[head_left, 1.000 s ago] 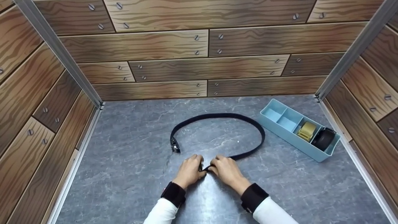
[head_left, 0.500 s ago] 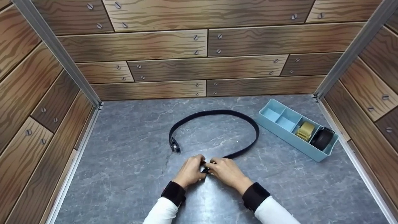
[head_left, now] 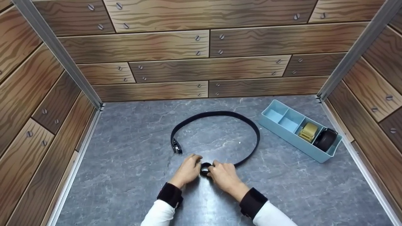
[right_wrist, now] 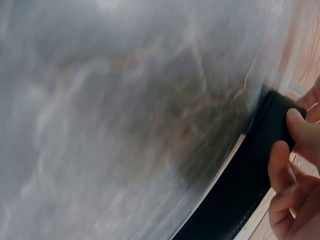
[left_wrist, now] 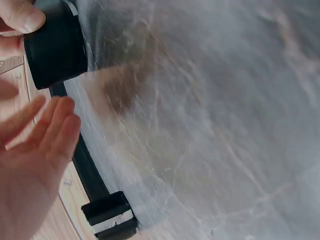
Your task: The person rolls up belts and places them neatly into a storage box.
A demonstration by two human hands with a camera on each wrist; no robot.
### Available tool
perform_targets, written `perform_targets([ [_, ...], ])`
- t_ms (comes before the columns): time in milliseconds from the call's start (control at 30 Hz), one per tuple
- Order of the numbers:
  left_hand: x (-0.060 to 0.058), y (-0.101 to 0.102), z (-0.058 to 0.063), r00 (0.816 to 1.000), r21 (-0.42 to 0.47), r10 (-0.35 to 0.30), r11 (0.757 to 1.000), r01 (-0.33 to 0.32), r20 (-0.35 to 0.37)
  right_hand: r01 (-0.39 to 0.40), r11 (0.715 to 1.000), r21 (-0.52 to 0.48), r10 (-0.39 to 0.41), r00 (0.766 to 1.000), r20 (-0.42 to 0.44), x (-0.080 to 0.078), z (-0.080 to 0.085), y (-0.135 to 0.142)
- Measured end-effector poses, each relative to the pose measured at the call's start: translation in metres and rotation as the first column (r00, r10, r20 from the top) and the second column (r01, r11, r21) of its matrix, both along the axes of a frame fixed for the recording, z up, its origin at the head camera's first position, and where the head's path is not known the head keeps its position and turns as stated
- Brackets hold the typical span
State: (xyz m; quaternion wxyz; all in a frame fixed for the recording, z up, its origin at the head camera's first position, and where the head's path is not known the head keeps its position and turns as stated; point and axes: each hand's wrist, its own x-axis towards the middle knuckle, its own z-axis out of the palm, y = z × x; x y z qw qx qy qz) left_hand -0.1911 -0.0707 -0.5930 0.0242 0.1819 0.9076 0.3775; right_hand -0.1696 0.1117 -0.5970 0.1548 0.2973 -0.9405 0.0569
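A black belt (head_left: 216,113) stands on its edge in a wide loop on the grey surface. Its near end is bent into a small round coil (head_left: 205,169) between the hands. My right hand (head_left: 225,175) pinches this coil; in the right wrist view the thumb (right_wrist: 297,120) presses on the black strap. My left hand (head_left: 187,171) is just left of the coil, its fingers extended and apart from it in the left wrist view (left_wrist: 37,155). The belt's other end carries a dark metal buckle (head_left: 176,147), beyond my left hand.
A light blue divided box (head_left: 285,135) stands at the right. It holds a yellow rolled strap (head_left: 308,131) and a dark brown or black roll (head_left: 326,139); two compartments hold nothing. Wood-patterned walls (head_left: 169,70) enclose the back and both sides.
My left hand has released the belt end and shifted slightly left. My right hand now holds the coil, which shows more clearly. The belt's loop has drawn in a little on the right.
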Motion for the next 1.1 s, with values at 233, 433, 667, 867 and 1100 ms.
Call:
perform_targets([
  [233,0.003,0.012,0.001,0.967,-0.049,0.244,0.969,-0.24,0.074,0.048,0.999,-0.022,-0.048,0.999,0.006,0.0,-0.001,-0.004],
  [433,-0.001,0.026,0.001,0.942,-0.028,0.307,0.952,-0.306,0.138,0.122,0.992,-0.036,-0.122,0.992,-0.014,-0.005,-0.001,-0.006],
  [667,-0.009,0.032,0.005,0.916,-0.033,0.377,0.926,-0.376,0.14,0.068,0.996,-0.057,-0.066,0.997,0.043,-0.007,0.001,-0.004],
  [867,-0.013,0.034,0.009,0.906,-0.076,0.383,0.924,-0.376,0.179,-0.05,0.999,0.009,0.049,0.992,0.115,-0.012,0.008,0.007],
  [1100,-0.015,0.035,0.01,0.92,-0.069,0.35,0.937,-0.343,0.176,-0.07,0.993,0.095,0.062,0.995,0.08,-0.017,0.012,0.013],
])
